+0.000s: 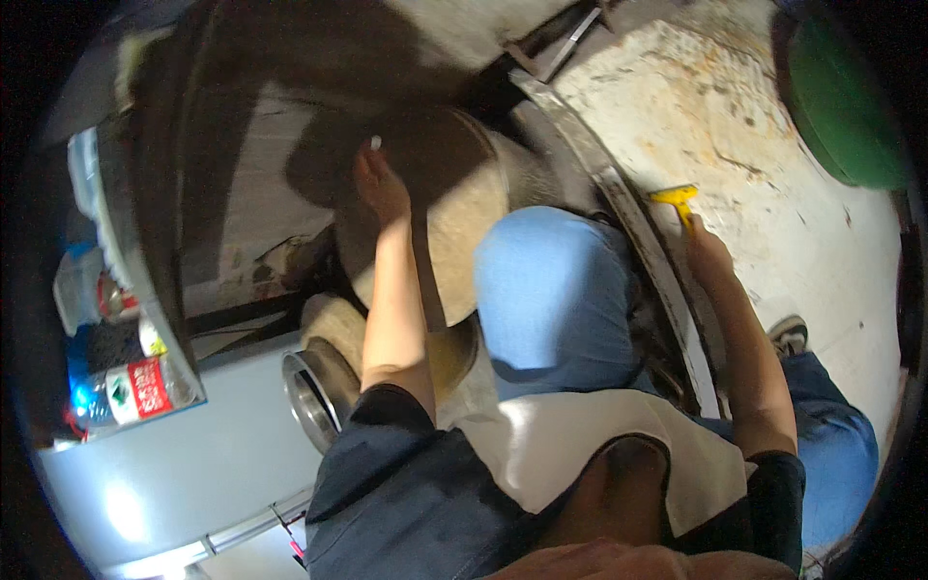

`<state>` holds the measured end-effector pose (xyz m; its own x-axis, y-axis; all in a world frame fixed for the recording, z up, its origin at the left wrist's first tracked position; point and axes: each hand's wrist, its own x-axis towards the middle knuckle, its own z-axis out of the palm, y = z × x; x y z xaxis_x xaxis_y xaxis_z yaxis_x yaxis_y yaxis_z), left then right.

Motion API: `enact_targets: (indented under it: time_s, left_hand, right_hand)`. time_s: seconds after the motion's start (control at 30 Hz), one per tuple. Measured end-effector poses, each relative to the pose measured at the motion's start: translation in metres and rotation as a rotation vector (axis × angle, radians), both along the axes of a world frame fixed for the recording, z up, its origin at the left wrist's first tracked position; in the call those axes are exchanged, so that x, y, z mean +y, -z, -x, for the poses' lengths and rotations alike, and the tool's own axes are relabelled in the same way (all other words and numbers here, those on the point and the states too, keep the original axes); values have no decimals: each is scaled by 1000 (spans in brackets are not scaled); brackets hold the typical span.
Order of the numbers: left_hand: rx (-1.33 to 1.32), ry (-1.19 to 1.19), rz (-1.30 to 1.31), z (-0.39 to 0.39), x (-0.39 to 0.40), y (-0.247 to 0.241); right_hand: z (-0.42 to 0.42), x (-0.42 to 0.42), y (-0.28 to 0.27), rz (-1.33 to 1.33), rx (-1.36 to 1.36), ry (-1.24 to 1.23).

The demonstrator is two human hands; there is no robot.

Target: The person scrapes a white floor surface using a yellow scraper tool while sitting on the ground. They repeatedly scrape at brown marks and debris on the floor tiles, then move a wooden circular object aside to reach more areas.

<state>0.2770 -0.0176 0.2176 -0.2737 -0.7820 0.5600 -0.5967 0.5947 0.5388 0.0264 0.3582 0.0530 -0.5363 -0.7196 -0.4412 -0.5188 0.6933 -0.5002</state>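
My right hand is closed around the handle of a yellow scraper, its wide head pointing away from me above the pale, stained floor. My left hand reaches forward over a large round drum-like object, partly in shadow. A small white thing shows at the left fingertips; whether it is held or is part of the hand, I cannot tell. Between my arms is my knee in blue trousers, beside a long worn metal rail.
A grey shelf at the left holds a plastic bottle and containers. Near my left elbow is a round metal pan or bowl. A green rounded container stands at the upper right. A metal bar lies at the top.
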Motion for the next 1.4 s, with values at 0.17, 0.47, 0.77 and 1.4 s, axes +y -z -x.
enact_targets:
  time_s: [0.17,0.47,0.77,1.4]
  left_hand:
    - [-58,213,-146,91,13,19]
    - [-91,270,1,161,-51,45]
    - [98,438,-801,157,-50,46]
    - [1,589,-808,146,-37,39]
  right_hand:
    - [28,12,-19,-198,55,31]
    - [85,-6,-27,-380,53,98]
    - [82,0,-49,-457,-25,28]
    - [144,-50,-45,-553,63,57]
